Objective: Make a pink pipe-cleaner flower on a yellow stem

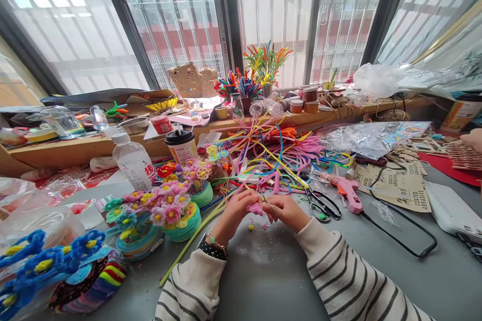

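Note:
In the middle of the head view, my left hand (235, 218) is closed, pinching a small fluffy pink pipe-cleaner piece (255, 208). Close beside it, my right hand (289, 214) is curled around slim metal scissors (264, 199), whose blades point up by the pink piece. My fingers partly hide both. Below the hands, a little yellow ball (250, 227) lies among pink and pale fluff trimmings on the grey table (269, 281). Left of my left hand stand pots of fuzzy pink flowers (171, 203) with yellow centres.
Behind the hands spreads a heap of pipe cleaners (278, 148). Black-handled scissors (323, 205) and a pink glue gun (348, 193) with its cord lie to the right. A plastic bottle (131, 160), a lidded cup (181, 145) and blue fuzzy flowers (45, 266) are at left.

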